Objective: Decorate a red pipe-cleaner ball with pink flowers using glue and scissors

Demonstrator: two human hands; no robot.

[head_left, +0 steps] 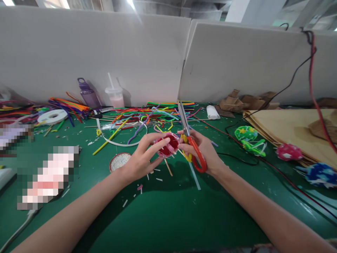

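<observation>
Holding, left hand (143,156): grip bent around a small pink piece (168,144), fingers over its near and left sides.
Right hand (204,151): grip grasping scissors (197,154) with an orange-red handle, blades pointing away from the person; fingertips sit at the pink piece's right edge, though whether they touch it is hard to tell.
Pink piece: between the two hands, above the middle of the green tabletop (158,225), its deep-red hollow inside showing.
Under the hands: a thin wooden stick (168,167), a pale bluish strip (195,175) and scattered white scraps (159,179).
Beside the left wrist: a round dish (110,164) of small whitish bits.
Behind the hands: a tangle of colorful fuzzy stems (158,116); farther left, a purple bottle (90,97) and a lidded cup (116,101) with a straw, both near a pale partition (105,52).
To the right: a green piece with yellow stars (246,133), a bright pink bundle (289,151) and a blue-and-white bundle (321,174), near brown paper (281,123).
Far left: a white ring-shaped spool (43,117).
</observation>
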